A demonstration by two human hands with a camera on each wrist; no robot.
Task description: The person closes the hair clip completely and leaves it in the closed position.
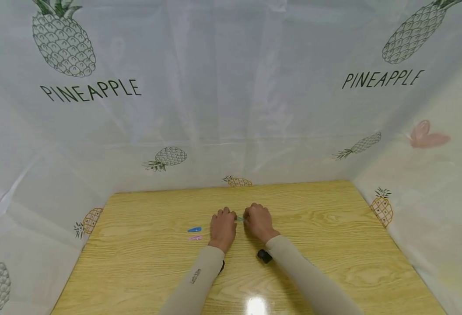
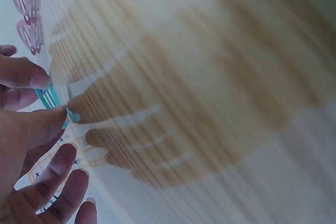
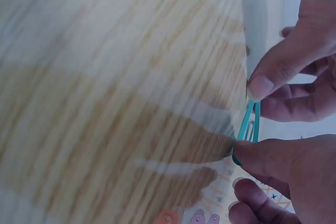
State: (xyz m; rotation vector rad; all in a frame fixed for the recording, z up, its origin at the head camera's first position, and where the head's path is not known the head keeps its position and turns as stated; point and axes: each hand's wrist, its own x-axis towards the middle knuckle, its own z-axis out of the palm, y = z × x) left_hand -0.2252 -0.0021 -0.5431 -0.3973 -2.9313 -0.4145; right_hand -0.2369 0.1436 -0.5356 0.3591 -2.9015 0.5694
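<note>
A teal snap hair clip [image 3: 256,121] is stretched between my two hands, close over the table. My left hand [image 1: 223,227] pinches one end between thumb and forefinger. The thumb and fingers of my right hand [image 1: 259,222] pinch the other end. In the right wrist view the clip's two sides and inner tongue show in the gap between the hands; the fingertips hide both ends. To the left of my left hand lie a blue hair clip [image 1: 194,229] and a pink hair clip [image 1: 195,238], one behind the other.
The wood-grain table [image 1: 148,280] meets a pineapple-print curtain [image 1: 231,109] at the back and sides. Pink heart-shaped clips [image 2: 29,35] show past my right hand in the left wrist view. A black wrist camera [image 1: 264,256] sits by my right sleeve.
</note>
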